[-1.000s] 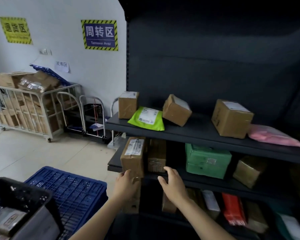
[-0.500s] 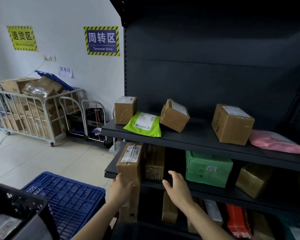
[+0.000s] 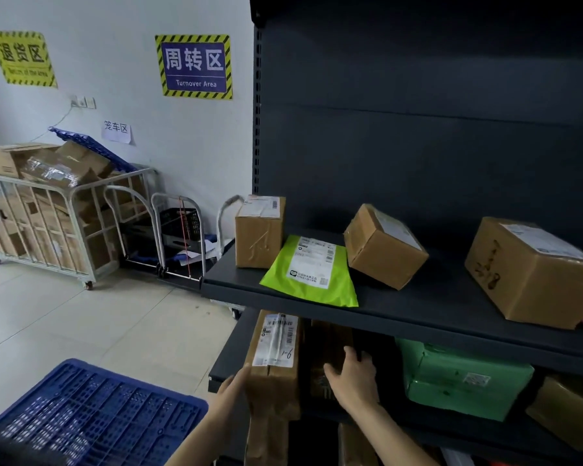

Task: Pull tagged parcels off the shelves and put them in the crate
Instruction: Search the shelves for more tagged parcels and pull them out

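Here, two hands are gripping a tall cardboard parcel at the left end of the lower shelf.

The left hand [image 3: 231, 393] is pressing flat against the left side of the parcel [image 3: 274, 371], fingers spread loosely, while the right hand [image 3: 354, 378] is reaching in beside the parcel's right side, fingers curled against a darker box [image 3: 329, 358] standing next to it. The parcel is standing upright, its white label facing up with a handwritten mark. A blue crate [image 3: 95, 415] is sitting on the floor to the left, below the shelf [image 3: 401, 311]. Above, the upper shelf is carrying three brown boxes and a lime-green mailer [image 3: 312, 272]; a green wrapped package [image 3: 458, 378] is lying further right on the lower shelf.
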The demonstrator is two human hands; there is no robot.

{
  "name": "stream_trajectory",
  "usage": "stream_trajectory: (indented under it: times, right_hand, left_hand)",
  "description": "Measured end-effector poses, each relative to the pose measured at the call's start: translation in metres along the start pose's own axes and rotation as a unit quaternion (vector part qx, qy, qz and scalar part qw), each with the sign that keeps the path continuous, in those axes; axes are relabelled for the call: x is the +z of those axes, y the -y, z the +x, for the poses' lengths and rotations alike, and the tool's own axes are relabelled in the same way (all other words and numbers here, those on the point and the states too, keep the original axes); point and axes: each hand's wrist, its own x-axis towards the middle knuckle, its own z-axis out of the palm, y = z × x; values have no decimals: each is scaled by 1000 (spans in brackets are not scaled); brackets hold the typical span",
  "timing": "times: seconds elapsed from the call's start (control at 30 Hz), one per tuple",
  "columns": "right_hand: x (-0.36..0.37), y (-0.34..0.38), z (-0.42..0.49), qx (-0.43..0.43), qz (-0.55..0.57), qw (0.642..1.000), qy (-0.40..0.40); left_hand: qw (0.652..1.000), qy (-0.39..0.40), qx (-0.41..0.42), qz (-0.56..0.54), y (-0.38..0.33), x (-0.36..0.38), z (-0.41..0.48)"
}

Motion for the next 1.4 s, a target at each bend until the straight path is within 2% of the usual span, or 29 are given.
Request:
stream_trajectory:
  times: [0.13,0.33,0.43,0.53,0.63,0.7,0.77,0.8,0.87,1.0,1.07,1.17,1.2,1.27,1.33,1.4]
  right_hand:
    - [8,14,20,34,-64,997,27]
    - [31,21,34,76,-125,988,47]
    - [31,13,34,91,-113,989,42]
    - [21,-3,34,91,-44,994,39]
    - [11,-29,35,114,124,985,45]
    - [5,-42,32,145,279,949,35]
    - [1,-49,30,181,391,902,33]
    - [-2,-51,28,197,421,884,45]
    - [-6,-57,27,198,435,877,56]
    - [-10,-72,31,198,396,896,35]
    - [-10,-80,32,196,353,914,35]
    - [-7,-81,33,151,269,950,42]
    - [-7,-78,33,128,215,968,28]
    - [-8,-65,33,61,81,994,-50]
    - [-8,-43,31,-32,2,992,-120]
    - [-1,-17,28,-116,-13,987,-113]
  left_hand:
    - [990,110,-80,-45,-6,8,2]
    - [980,120,-138,-81,-3,15,15]
    - [971,138,-147,-127,-2,20,19]
    - [965,134,-129,-186,5,19,27]
    - [981,74,-58,-172,11,15,37]
    - [995,33,9,-95,13,15,42]
    - [997,26,49,-48,11,19,40]
    - [997,27,58,-38,9,22,40]
    - [997,28,68,-27,6,27,39]
    - [995,22,99,-15,4,34,35]
    - [994,23,109,-16,1,36,35]
    - [993,15,116,-8,-5,39,34]
    - [993,14,119,-6,-7,39,34]
    - [992,16,121,-8,-10,40,34]
    - [992,15,128,-3,-10,41,34]
    - [991,17,133,4,-9,41,34]
